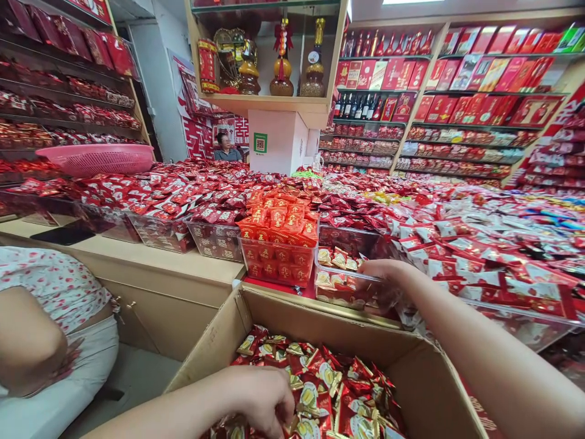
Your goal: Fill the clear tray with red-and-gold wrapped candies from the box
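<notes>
Left fingers (287, 399) — down among red packets (315, 399)

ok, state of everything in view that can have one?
brown cardboard box: open, holding shiny red packets
left hand: curled among those packets; grip unclear
clear plastic bin of gold packets: uncovered
right hand: inside that bin; grip unclear
clear plastic tub of orange-red packets: heaped above rim
pink perforated plastic basket: upright

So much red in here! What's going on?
Someone's left hand is down among red-and-gold packets in an open cardboard box; whether it grips any is hard to tell. Their right hand reaches into a clear bin just beyond the box, where more wrapped packets lie low. The neighbouring bin is heaped above its rim.
</notes>
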{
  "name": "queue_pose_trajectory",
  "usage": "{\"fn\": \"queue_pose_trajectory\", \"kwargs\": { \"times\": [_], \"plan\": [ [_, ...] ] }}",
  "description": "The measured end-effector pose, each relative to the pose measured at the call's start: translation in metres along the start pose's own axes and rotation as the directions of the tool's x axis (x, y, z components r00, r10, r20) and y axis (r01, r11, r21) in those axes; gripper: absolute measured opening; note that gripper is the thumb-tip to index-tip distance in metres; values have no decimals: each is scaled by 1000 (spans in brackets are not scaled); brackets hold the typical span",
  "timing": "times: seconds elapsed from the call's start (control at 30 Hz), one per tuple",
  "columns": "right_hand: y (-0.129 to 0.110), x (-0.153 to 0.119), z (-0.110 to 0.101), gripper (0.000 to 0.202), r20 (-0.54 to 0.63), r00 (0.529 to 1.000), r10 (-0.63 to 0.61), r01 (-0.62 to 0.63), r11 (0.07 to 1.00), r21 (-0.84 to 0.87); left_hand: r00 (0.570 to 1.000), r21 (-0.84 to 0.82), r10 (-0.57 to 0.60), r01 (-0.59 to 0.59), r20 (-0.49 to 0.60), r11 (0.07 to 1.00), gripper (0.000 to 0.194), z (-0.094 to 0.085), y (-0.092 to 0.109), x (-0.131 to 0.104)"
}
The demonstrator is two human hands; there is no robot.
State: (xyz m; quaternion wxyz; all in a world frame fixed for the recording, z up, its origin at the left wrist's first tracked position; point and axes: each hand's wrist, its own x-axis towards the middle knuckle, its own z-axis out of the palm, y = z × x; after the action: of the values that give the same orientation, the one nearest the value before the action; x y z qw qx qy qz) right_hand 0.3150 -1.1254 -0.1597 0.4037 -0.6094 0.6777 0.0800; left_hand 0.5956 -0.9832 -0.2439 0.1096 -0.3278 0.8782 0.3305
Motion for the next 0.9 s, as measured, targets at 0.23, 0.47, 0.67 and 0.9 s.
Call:
{"fn": "queue_pose_trajectory", "kwargs": {
  "times": [0.23, 0.47, 0.67, 0.9],
  "plan": [
    [-5, -6, 3, 10, -2, 999, -42, 42, 997, 67, 916, -705, -161, -161, -367, 691, 20, -60, 19, 1],
    [-6, -9, 5, 12, -51, 995, -88, 90, 995, 48, 758, -722, -247, -390, -604, 571, 24, -105, 41, 6],
    [-2, 4, 2, 7, -60, 990, -127, 133, 985, 108, 697, -667, -270, -390, -665, 634, 23, -123, 43, 16],
    [-8, -1, 1, 6, -56, 980, -190, 194, 977, 85, 554, -533, -200, -542, -808, 650, 17, -150, 58, 37]
  ]
}}
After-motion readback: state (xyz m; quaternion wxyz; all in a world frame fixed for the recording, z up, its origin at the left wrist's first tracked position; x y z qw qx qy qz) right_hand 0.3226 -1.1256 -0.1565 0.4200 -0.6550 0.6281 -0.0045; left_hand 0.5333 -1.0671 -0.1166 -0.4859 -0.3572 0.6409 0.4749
